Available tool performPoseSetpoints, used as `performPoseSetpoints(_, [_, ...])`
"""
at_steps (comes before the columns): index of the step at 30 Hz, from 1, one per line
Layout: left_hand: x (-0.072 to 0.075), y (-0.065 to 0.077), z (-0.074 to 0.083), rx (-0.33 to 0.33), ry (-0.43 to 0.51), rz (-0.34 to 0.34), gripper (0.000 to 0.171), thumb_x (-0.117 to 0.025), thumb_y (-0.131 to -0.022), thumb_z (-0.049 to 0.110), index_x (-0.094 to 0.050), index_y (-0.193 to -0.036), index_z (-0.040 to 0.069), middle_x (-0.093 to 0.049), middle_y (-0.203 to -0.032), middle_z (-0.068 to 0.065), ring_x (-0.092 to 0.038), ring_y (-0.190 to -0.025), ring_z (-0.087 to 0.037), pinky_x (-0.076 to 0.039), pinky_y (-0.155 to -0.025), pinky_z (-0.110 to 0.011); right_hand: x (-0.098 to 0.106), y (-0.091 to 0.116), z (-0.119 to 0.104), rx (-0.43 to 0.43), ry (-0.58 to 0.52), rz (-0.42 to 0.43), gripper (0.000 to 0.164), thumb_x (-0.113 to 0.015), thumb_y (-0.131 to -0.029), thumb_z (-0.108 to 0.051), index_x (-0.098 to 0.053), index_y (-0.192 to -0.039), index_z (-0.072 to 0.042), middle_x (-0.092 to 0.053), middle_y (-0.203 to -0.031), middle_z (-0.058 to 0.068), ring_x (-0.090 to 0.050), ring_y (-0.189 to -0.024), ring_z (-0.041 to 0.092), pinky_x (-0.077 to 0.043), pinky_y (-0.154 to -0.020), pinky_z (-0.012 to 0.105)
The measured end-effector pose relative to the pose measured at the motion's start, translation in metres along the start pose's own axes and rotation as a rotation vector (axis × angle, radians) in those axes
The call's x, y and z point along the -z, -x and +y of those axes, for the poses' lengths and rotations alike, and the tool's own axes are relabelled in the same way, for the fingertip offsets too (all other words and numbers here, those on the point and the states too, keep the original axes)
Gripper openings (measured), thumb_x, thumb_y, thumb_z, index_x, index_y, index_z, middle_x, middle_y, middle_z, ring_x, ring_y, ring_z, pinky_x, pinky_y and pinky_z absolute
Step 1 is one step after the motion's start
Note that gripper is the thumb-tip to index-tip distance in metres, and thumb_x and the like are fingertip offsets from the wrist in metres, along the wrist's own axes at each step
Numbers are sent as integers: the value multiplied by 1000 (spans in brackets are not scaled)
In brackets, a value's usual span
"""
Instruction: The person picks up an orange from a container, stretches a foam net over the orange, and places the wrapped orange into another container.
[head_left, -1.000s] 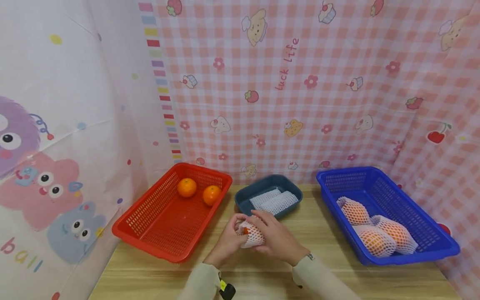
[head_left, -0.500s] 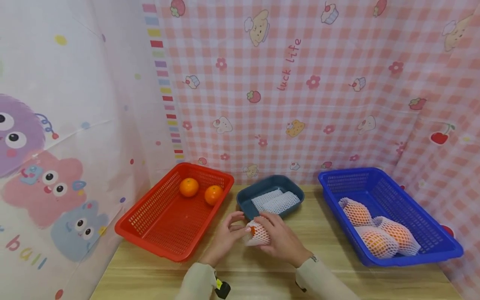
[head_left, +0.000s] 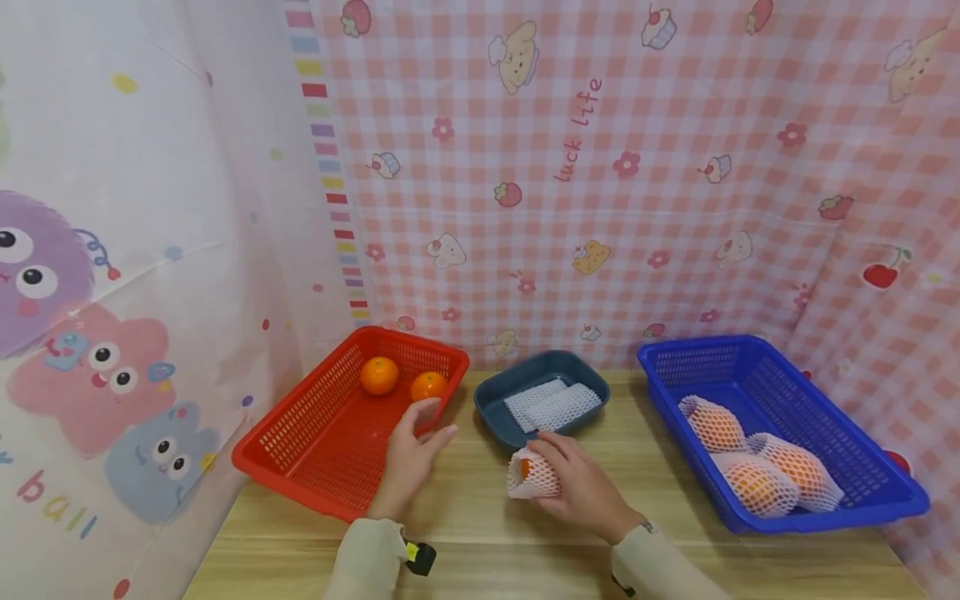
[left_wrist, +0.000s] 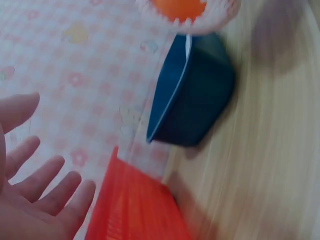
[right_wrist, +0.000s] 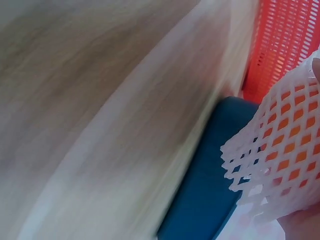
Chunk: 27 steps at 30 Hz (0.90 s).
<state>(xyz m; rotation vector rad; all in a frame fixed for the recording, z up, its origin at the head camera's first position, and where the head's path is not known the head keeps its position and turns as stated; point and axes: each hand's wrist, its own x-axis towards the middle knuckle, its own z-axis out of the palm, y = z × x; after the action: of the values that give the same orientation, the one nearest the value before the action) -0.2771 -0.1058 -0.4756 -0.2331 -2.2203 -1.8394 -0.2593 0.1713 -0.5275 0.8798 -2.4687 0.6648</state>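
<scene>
My right hand (head_left: 583,490) grips an orange in a white foam net (head_left: 542,478) above the wooden table, just in front of the dark teal tray (head_left: 487,417). The net's open end faces left, with some orange peel showing inside. In the right wrist view the foam net (right_wrist: 285,150) covers the fruit, and only bits of the hand show at the edge. My left hand (head_left: 412,454) is over the right side of the red basket (head_left: 300,493), fingers spread and holding nothing. The left wrist view shows that hand (left_wrist: 40,195) with its fingers apart.
Two bare oranges (head_left: 379,376) lie at the back of the red basket. Flat foam nets (head_left: 558,407) lie in the teal tray. A blue basket (head_left: 862,515) at the right holds several net-wrapped oranges (head_left: 756,485). A checked cloth (head_left: 465,283) hangs behind.
My left hand has let go of the netted orange and moved left to the red basket. My right hand keeps hold of the fruit and has shifted a little right.
</scene>
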Motion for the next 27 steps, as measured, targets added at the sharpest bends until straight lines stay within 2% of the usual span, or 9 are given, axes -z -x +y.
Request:
performPoseSetpoints(3, [7,-4,-10,2,-54,24,46,-74,-86,8,-57,-128,2,-57,-129,-21,-49,-123,-37,-38,-102,-53,2,5,3,4,1,17,77,-88,-66,-29,-55,-133,-12,-53,-133,14,-51,-120,30,-47,-94,49])
performPoseSetpoints(6, [11,-6,-14,25,-128,20,45,-72,-88,10,-57,-130,3,-57,-130,-19,-49,-123,-36,-35,-105,-53,5,9,6,-1,17,38,79,-89,-64,-28,-55,-133,-11,-52,-133,12,-51,-119,31,-48,-91,49])
performPoseSetpoints(13, [17,-14,-18,139,-358,-131,54,-69,-90,18,-50,-138,1,-53,-136,-21,-48,-124,-37,-34,-105,-53,16,13,10,-18,36,66,81,-92,-62,-28,-55,-132,-10,-52,-133,12,-51,-119,30,-48,-91,50])
performPoseSetpoints(15, [17,-15,-18,180,-397,-173,55,-68,-91,20,-49,-139,2,-50,-139,-21,-46,-126,-39,-33,-105,-55,20,16,11,-21,30,60,81,-91,-63,-28,-55,-133,-10,-52,-134,14,-51,-119,31,-48,-91,49])
performPoseSetpoints(17, [18,-15,-18,192,-419,-201,53,-66,-91,18,-49,-140,3,-49,-140,-22,-46,-125,-39,-34,-103,-56,23,20,13,-30,30,54,82,-91,-63,-28,-54,-134,-11,-51,-134,14,-50,-119,31,-49,-90,49])
performPoseSetpoints(20, [20,-15,-21,188,-425,-213,51,-64,-92,9,-50,-141,6,-50,-139,-21,-52,-113,-38,-43,-93,-51,30,25,16,-59,33,56,83,-91,-63,-27,-53,-136,-13,-50,-135,13,-50,-120,31,-49,-90,49])
performPoseSetpoints(22, [22,-17,-24,165,-444,-206,50,-63,-91,5,-52,-140,7,-52,-138,-20,-55,-105,-34,-44,-85,-45,34,27,18,-84,36,67,83,-92,-63,-26,-53,-136,-14,-49,-136,13,-50,-120,31,-50,-89,49])
performPoseSetpoints(25, [24,-18,-25,189,-442,-198,50,-63,-91,4,-54,-140,11,-52,-137,-19,-53,-83,-30,-42,-68,-36,41,27,23,-115,34,82,83,-92,-64,-26,-52,-136,-13,-49,-136,14,-51,-119,32,-49,-89,51])
performPoseSetpoints(27, [24,-19,-24,202,-446,-198,50,-63,-91,5,-54,-140,11,-52,-137,-19,-50,-76,-25,-40,-63,-33,46,27,27,-128,38,97,83,-92,-64,-25,-52,-135,-11,-49,-136,16,-51,-118,34,-49,-90,52])
